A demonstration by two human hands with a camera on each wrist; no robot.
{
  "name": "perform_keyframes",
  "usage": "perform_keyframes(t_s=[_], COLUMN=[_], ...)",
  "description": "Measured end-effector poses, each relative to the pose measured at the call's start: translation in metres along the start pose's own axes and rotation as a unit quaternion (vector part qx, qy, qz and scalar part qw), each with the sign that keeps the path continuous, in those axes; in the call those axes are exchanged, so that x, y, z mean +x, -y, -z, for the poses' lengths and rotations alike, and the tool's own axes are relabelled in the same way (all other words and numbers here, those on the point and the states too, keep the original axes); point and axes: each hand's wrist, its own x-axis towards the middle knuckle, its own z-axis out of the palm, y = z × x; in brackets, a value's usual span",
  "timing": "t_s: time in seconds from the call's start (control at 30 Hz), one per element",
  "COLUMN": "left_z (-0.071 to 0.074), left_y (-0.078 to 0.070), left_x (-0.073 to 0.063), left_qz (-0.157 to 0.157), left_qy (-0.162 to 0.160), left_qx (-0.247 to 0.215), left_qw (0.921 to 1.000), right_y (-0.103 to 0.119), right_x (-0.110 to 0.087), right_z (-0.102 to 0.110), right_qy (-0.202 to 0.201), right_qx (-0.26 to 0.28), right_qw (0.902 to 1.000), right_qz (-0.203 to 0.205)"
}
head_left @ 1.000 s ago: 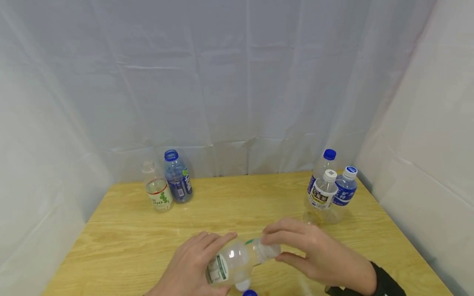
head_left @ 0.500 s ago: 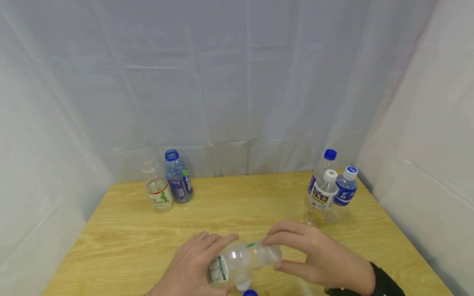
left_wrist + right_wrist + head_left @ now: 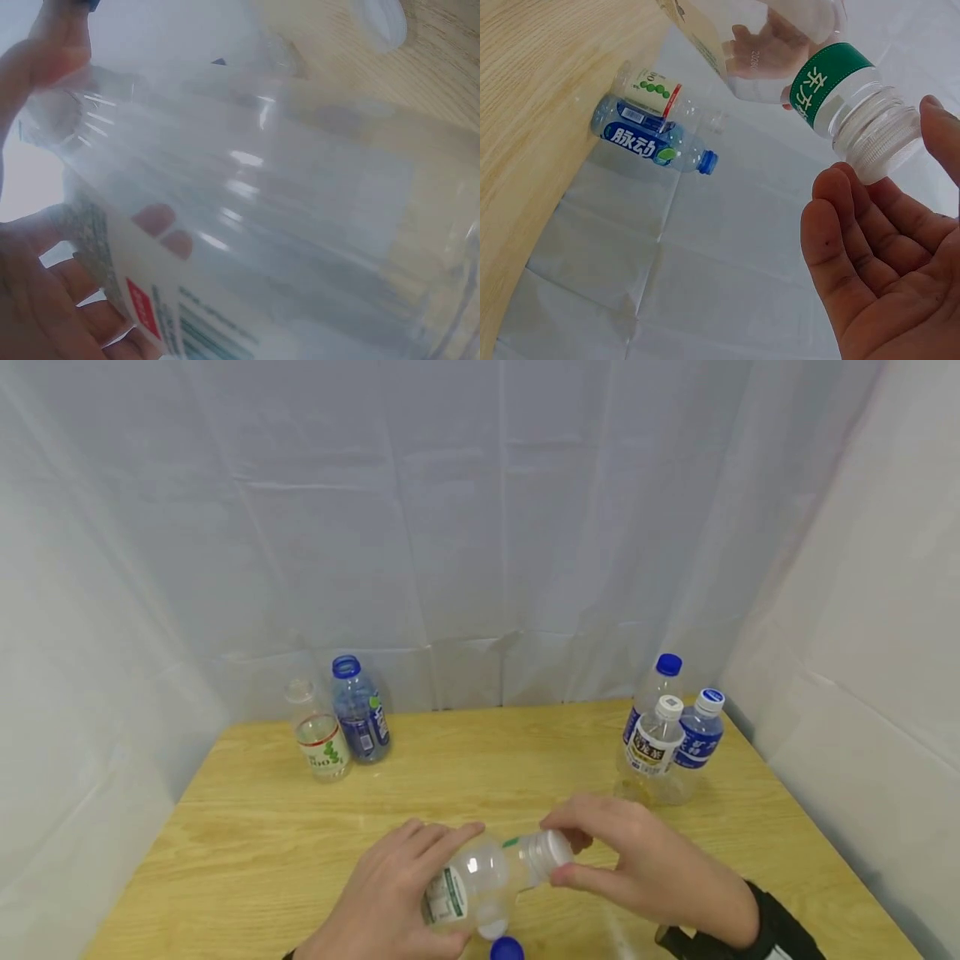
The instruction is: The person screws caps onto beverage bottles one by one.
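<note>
A clear plastic bottle with a green-and-white label (image 3: 447, 896) lies tilted in my left hand (image 3: 397, 893), which grips its body. The neck points right, with a translucent white cap (image 3: 557, 850) on it. My right hand (image 3: 637, 860) pinches this cap between thumb and fingertips. In the right wrist view the green neck band (image 3: 832, 81) shows below the cap, and the thumb and fingertips touch the cap's sides. Left fingers (image 3: 90, 315) curl along the bottle in the left wrist view. Under the bottle are a white cap (image 3: 492, 927) and a blue cap (image 3: 507, 948).
At the back left of the wooden table (image 3: 480, 760) stand an uncapped clear bottle (image 3: 322, 747) and an uncapped blue bottle (image 3: 362, 718). Three capped bottles cluster at the right, an oolong tea bottle (image 3: 651, 750) in front. Pale sheeting (image 3: 465, 527) surrounds the table.
The right fingers have shifted round the cap, showing more of its top. The bottle's neck has risen slightly. The bottles at the back stand as before; the view has tilted a little.
</note>
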Motion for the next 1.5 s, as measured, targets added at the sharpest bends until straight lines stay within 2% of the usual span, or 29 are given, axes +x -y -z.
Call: perform_keyframes(t_s=[0.27, 0.47, 0.63, 0.73, 0.9, 0.97, 1.07, 1.3, 1.5], left_z=[0.001, 0.000, -0.003, -0.005, -0.007, -0.007, -0.008, -0.006, -0.006], left_y=[0.001, 0.001, -0.001, -0.001, -0.004, -0.005, -0.005, -0.004, -0.003], left_x=[0.001, 0.000, 0.001, 0.001, 0.002, 0.003, 0.003, 0.003, 0.003], left_qz=[0.007, 0.005, -0.014, -0.024, -0.024, -0.023, -0.019, 0.002, 0.002], left_qy=[0.013, 0.012, -0.010, -0.025, -0.042, -0.045, -0.042, -0.027, -0.022], left_qx=[-0.028, -0.024, 0.005, 0.026, 0.053, 0.061, 0.067, 0.056, 0.046], left_qw=[0.9995, 0.9996, 0.9998, 0.9991, 0.9975, 0.9969, 0.9967, 0.9980, 0.9987], right_y=[0.001, 0.001, -0.003, -0.004, -0.003, -0.003, -0.003, -0.003, 0.000], right_x=[0.002, 0.002, 0.003, 0.004, 0.005, 0.005, 0.005, 0.000, -0.005], right_z=[-0.002, -0.006, -0.014, -0.019, -0.025, -0.027, -0.026, -0.011, -0.001], right_qy=[-0.015, -0.017, -0.051, -0.075, -0.088, -0.087, -0.082, -0.070, -0.014], right_qx=[-0.040, -0.068, -0.097, -0.105, -0.107, -0.104, -0.102, -0.150, -0.139], right_qw=[0.9969, 0.9958, 0.9917, 0.9899, 0.9903, 0.9903, 0.9906, 0.9863, 0.9894], right_qz=[0.067, 0.059, 0.067, 0.058, -0.005, -0.031, -0.038, 0.001, 0.037])
